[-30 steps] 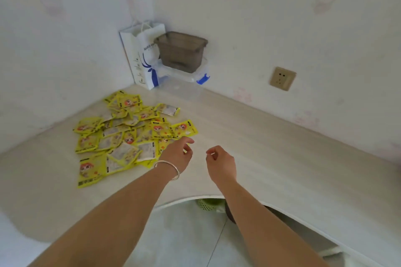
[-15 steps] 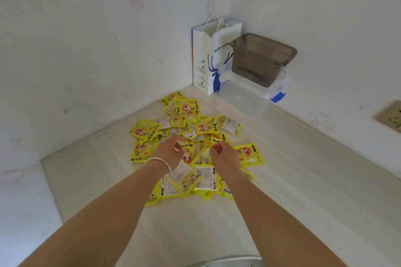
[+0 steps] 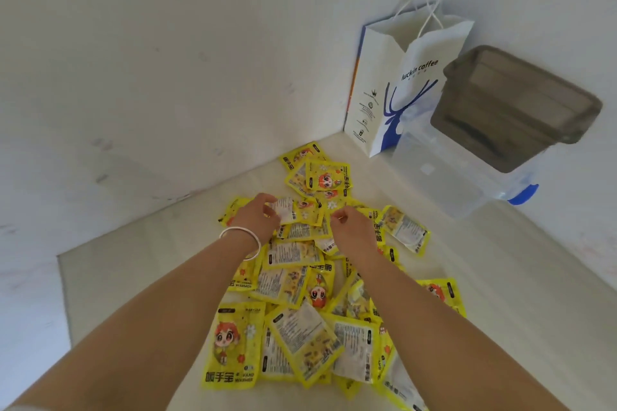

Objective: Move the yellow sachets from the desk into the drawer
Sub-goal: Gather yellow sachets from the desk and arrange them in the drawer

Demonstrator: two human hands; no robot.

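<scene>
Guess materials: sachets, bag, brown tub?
Sachets: glossy printed plastic film, by the sheen and crinkles. Bag: matte white paper, sharp creases, cord handles. Brown tub: translucent smoky plastic, probably rigid; the wall shows through.

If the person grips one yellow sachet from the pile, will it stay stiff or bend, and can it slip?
The yellow sachets are flat, glossy packets lying overlapped, so one would probably bend a little and slide easily over the others. They look thin and likely light, so the left hand and right hand could probably gather several at once. Being flat, they should not roll.
</scene>
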